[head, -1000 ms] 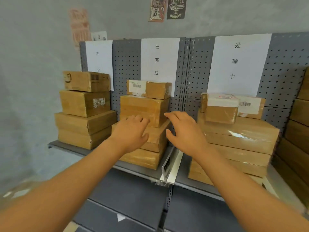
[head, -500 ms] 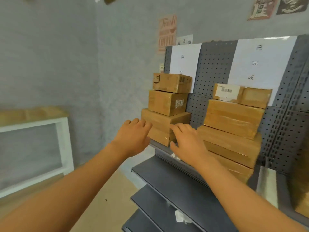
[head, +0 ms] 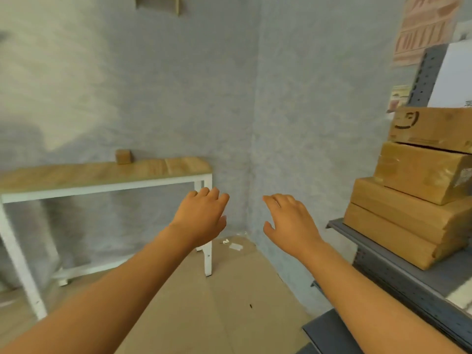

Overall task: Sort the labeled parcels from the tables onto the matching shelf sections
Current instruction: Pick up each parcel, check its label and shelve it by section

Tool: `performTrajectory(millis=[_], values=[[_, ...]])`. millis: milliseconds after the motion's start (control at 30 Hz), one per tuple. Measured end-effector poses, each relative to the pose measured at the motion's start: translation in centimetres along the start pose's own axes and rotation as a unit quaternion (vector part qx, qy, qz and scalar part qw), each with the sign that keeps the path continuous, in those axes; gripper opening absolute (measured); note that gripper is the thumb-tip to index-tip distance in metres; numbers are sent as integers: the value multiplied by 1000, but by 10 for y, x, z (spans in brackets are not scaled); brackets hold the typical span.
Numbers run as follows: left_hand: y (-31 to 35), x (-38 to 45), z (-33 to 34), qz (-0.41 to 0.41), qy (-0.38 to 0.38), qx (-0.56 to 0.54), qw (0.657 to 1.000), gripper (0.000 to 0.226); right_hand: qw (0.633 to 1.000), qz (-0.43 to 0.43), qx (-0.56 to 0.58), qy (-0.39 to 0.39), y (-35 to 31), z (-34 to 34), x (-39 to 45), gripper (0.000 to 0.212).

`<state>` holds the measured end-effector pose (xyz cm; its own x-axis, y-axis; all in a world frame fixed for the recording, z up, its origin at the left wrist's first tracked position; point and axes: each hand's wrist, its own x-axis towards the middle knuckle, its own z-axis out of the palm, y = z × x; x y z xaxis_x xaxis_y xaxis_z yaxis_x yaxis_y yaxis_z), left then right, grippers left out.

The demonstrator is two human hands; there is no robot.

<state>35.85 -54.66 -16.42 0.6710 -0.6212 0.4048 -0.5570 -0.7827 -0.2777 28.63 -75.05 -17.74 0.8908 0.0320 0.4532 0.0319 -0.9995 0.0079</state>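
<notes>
Small parcel (head: 123,156), seemingly squarish, upright

empty hands (head: 201,215) near stacked parcels (head: 419,200)

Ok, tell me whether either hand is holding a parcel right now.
No: the left hand and right hand hang in the air with loose fingers, holding nothing.

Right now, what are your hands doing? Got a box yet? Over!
Left hand open, right hand open, both empty. One small box on the table ahead. Nothing in the way.
</notes>
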Motion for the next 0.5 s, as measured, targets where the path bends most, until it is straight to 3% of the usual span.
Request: performTrajectory(millis=[500], values=[[-179, 105, 119, -149, -38, 46, 987, 44, 990, -118, 70, -30, -43, 149, 252, 58]])
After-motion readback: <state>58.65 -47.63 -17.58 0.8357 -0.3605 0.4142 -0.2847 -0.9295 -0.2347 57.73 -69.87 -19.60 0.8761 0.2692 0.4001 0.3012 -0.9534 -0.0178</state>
